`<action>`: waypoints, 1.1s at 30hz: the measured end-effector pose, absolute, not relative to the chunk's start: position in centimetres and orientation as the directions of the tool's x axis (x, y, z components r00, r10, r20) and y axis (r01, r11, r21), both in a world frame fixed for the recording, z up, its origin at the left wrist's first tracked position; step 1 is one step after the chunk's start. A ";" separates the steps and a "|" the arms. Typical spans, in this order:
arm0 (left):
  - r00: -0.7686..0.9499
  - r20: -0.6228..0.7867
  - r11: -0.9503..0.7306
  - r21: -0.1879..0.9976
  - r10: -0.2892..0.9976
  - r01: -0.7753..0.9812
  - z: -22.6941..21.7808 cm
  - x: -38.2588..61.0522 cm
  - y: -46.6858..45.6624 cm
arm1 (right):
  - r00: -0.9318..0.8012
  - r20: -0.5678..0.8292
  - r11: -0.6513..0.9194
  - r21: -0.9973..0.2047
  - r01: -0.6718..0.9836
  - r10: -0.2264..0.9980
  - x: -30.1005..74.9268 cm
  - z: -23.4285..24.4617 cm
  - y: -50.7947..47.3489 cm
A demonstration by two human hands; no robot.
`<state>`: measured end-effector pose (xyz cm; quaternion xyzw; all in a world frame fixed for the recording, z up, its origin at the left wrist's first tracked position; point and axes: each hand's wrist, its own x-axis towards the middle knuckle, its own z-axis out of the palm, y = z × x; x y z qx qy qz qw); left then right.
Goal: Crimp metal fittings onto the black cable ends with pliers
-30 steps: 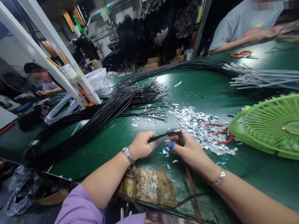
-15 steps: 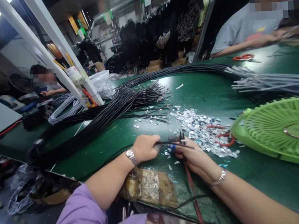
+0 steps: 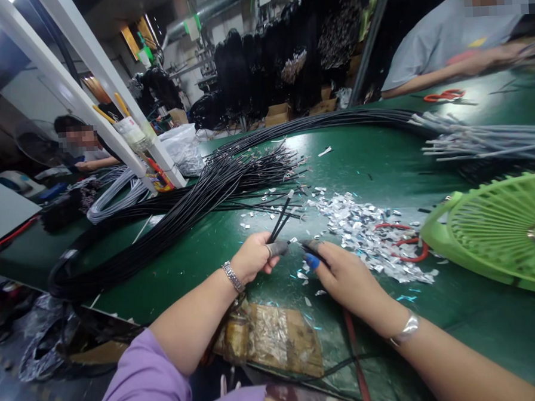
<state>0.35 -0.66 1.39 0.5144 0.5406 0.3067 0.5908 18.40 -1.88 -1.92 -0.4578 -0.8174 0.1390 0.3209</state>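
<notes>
My left hand [image 3: 252, 258], a watch on its wrist, is closed on a pair of thin black cables [image 3: 281, 215] whose ends point up and away toward the big black cable bundle [image 3: 191, 207]. Its thumb wears a grey cover. My right hand [image 3: 341, 274] lies just to the right, fingers curled, with a blue-taped fingertip and a grey-covered one close to the left thumb. A dark thin thing sits under its fingers; I cannot make it out. Both hands rest on the green table [image 3: 373, 159].
A heap of silver foil scraps [image 3: 359, 231] with red-handled scissors [image 3: 404, 250] lies right of my hands. A green fan [image 3: 497, 230] lies at the right. Grey cables [image 3: 479, 141] lie at the far right. A foil-wrapped pad [image 3: 270, 338] sits at the table edge. Other people work across the table and at far left.
The black cables in my left hand swung from lying across toward my right hand to pointing up and away. My right hand has come off them and dropped a little.
</notes>
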 end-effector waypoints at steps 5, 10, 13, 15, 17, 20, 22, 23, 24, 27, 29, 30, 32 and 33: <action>0.231 -0.302 0.252 0.942 0.925 0.221 1.3 0.6 -0.8 | -0.360 0.385 0.525 -0.550 0.650 0.850 18.5 -1.9 -1.7; 0.225 -0.273 0.222 0.948 0.936 0.226 1.4 0.7 -0.9 | -0.355 0.361 0.506 -0.591 0.629 0.862 18.3 -1.9 -1.8; 0.215 -0.269 0.218 0.947 0.939 0.236 1.4 0.7 -1.0 | -0.350 0.350 0.495 -0.622 0.606 0.869 18.3 -1.8 -1.8; 0.213 -0.261 0.209 0.948 0.942 0.239 1.4 0.7 -1.0 | -0.346 0.359 0.499 -0.633 0.593 0.867 18.3 -1.8 -1.8; 0.215 -0.254 0.201 0.949 0.943 0.241 1.3 0.7 -1.0 | -0.341 0.368 0.502 -0.640 0.582 0.865 18.3 -1.8 -1.8; 0.215 -0.252 0.196 0.948 0.943 0.252 1.2 0.7 -1.0 | -0.345 0.365 0.502 -0.649 0.572 0.865 18.2 -1.7 -1.8; 0.215 -0.250 0.191 0.946 0.944 0.260 1.1 0.6 -1.0 | -0.348 0.363 0.503 -0.647 0.573 0.864 18.2 -1.7 -1.8; 0.215 -0.249 0.189 0.946 0.944 0.264 1.1 0.6 -1.0 | -0.349 0.364 0.504 -0.643 0.576 0.864 18.2 -1.7 -1.8; 0.215 -0.249 0.188 0.945 0.944 0.268 1.0 0.6 -1.0 | -0.348 0.366 0.505 -0.638 0.582 0.863 18.2 -1.8 -1.8; 0.211 -0.258 0.195 0.940 0.943 0.279 1.0 0.6 -1.0 | -0.346 0.371 0.507 -0.618 0.601 0.862 18.2 -1.8 -1.8; 0.209 -0.256 0.192 0.939 0.944 0.286 0.9 0.6 -1.0 | -0.350 0.373 0.512 -0.607 0.608 0.859 18.2 -1.8 -1.9; 0.208 -0.251 0.186 0.939 0.945 0.291 0.9 0.6 -1.0 | -0.353 0.373 0.513 -0.603 0.611 0.858 18.2 -1.8 -1.9; 0.207 -0.237 0.167 0.938 0.949 0.304 0.7 0.6 -1.0 | -0.355 0.373 0.515 -0.594 0.618 0.857 18.2 -1.8 -1.9; 0.206 -0.230 0.159 0.937 0.951 0.312 0.7 0.6 -1.0 | -0.354 0.373 0.514 -0.590 0.623 0.857 18.2 -1.8 -1.9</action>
